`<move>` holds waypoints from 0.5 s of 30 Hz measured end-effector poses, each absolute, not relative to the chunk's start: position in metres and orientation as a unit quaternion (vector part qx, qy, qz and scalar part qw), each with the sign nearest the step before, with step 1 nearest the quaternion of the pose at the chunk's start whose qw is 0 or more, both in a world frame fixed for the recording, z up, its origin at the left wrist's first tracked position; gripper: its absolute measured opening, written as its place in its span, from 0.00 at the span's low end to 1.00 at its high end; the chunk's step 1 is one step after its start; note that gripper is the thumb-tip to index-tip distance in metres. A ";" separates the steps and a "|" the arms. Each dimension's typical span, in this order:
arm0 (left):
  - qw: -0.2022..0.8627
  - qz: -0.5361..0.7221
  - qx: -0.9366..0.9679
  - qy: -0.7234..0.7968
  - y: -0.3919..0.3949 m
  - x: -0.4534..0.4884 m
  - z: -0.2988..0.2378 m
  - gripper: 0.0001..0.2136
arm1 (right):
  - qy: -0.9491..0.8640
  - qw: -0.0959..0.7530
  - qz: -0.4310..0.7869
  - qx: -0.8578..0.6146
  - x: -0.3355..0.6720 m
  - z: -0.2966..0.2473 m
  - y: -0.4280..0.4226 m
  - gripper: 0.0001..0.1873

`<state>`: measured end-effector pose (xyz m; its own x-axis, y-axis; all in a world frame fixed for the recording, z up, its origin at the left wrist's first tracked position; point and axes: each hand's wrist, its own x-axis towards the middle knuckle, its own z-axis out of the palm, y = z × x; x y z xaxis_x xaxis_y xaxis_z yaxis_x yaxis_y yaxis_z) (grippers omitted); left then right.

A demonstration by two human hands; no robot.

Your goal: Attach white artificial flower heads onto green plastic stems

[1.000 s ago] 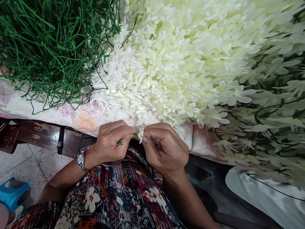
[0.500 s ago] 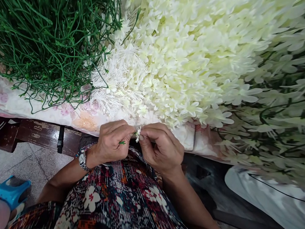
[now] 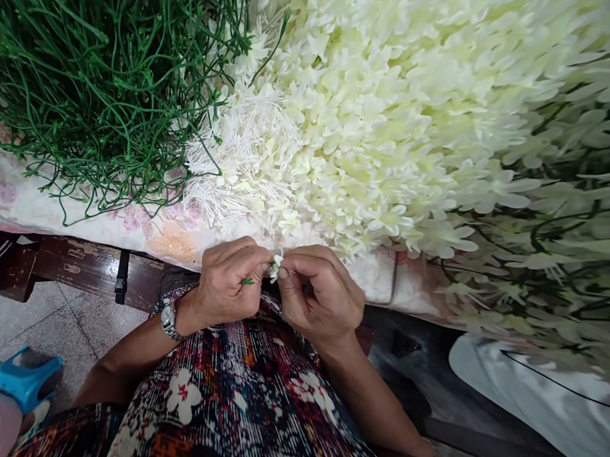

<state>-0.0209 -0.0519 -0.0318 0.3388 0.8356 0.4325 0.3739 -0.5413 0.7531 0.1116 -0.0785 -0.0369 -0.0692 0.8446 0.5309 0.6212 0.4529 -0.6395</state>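
Close to the table's front edge, my two hands meet at the fingertips. My left hand is closed round a green artificial stem, a bit of which pokes out between the fingers. A small white artificial flower shows between the two hands, at the stem's tip. Thumb and forefinger of my right hand pinch this flower from the right. The rest of the stem is hidden inside my left hand.
Green artificial stems are heaped at the back left. Beside them lie thin white strands and a large pile of pale cream petals. Finished-looking white flowers on stems stand at the right. A floral cloth covers the table.
Both hands stay nearly in place. The white flower and the fingertips have shifted very slightly; the view has drifted a little.
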 end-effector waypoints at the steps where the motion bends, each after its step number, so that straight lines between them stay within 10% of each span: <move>1: 0.275 0.420 0.770 0.393 -0.052 -0.021 -0.032 0.05 | -0.720 0.455 0.128 -0.508 0.112 -0.037 -0.078 0.10; 15: 0.282 0.414 0.765 0.405 -0.052 -0.018 -0.030 0.05 | -0.723 0.453 0.151 -0.499 0.114 -0.038 -0.074 0.09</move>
